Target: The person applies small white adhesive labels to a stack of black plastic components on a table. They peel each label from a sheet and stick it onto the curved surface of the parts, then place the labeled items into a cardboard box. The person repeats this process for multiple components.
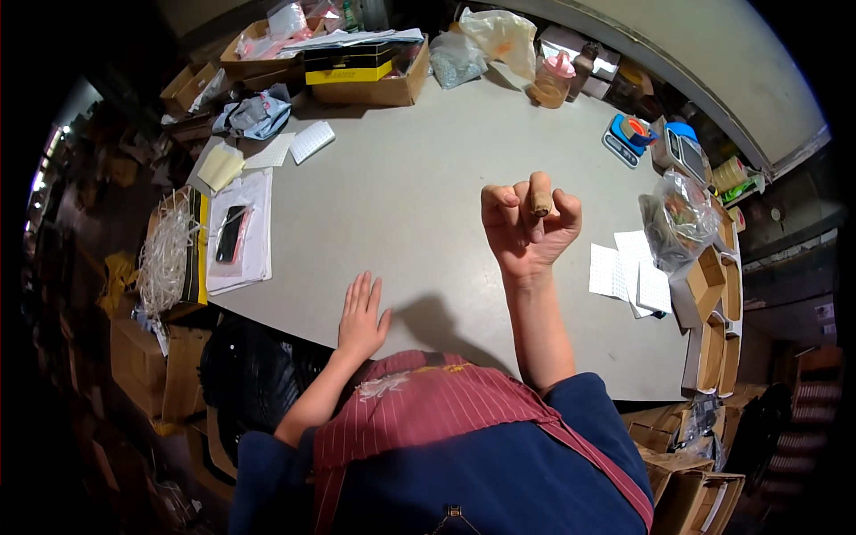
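Observation:
My left hand (361, 321) lies flat on the near edge of the grey table (401, 196), fingers stretched out, holding nothing. My right hand (530, 232) is raised above the table with its palm turned up toward me. Its fingers are partly bent and apart. One raised finger has a tan wrapping (540, 203), like tape or a bandage, around its tip. I see no object gripped in this hand. To its right, several white printed sheets (631, 272) lie on the table.
A phone (233, 234) rests on papers at the left. Far back stand a cardboard box (412, 78) and a pink-lidded bottle (553, 82). Tape rolls and a scale (621, 143), a clear plastic bag (682, 218) and cardboard trays (704, 285) line the right side.

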### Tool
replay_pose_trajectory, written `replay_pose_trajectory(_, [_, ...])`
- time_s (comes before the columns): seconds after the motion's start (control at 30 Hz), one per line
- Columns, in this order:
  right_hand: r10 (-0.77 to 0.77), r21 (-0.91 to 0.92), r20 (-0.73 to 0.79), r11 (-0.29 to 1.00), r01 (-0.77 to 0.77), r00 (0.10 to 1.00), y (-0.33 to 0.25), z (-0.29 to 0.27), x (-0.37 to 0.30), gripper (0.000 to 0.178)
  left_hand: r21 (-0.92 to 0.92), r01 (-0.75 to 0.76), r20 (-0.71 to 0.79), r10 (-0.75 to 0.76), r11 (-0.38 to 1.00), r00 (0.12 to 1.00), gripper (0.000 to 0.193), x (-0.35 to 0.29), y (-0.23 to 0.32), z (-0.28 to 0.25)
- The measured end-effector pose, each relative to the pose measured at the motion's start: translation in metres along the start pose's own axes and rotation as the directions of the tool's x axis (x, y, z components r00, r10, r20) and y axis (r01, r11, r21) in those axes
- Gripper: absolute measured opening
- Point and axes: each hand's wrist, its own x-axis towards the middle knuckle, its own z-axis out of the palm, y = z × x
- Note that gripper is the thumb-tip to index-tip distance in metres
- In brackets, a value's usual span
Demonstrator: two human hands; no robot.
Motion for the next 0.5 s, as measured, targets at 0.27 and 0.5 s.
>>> replay_pose_trajectory(0.27, [0.043,-0.022,-0.187,0.999,-0.048,0.981,0.01,0.002,-0.005,0.032,0.006,-0.01,-0.006,0.01,1.0,1.0,0.066,-0.002,-0.001,0.001])
replay_pose_trajectory(0.5, [0.039,-0.289,-0.318,0.948,-0.136,0.947,0.011,0.001,-0.011,0.04,0.003,-0.022,-0.029,0.022,1.0,0.999,0.065,-0.003,-0.001,0.001])
